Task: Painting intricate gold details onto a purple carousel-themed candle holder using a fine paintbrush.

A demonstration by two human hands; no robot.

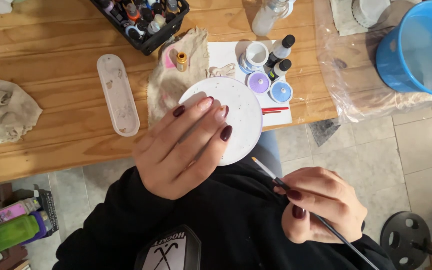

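Left hand [178, 150] gripped white disc [236, 117] at frame centre, fingers [211, 112] curled over rim. Right hand [321, 202] pinched thin brush [276, 177], tip beside disc's lower edge. Painting step in hand; next stroke needed steady tip on rim.

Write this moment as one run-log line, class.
left hand: holds white round disc | right hand: grips thin paintbrush, tip near disc edge | paint pots: on table
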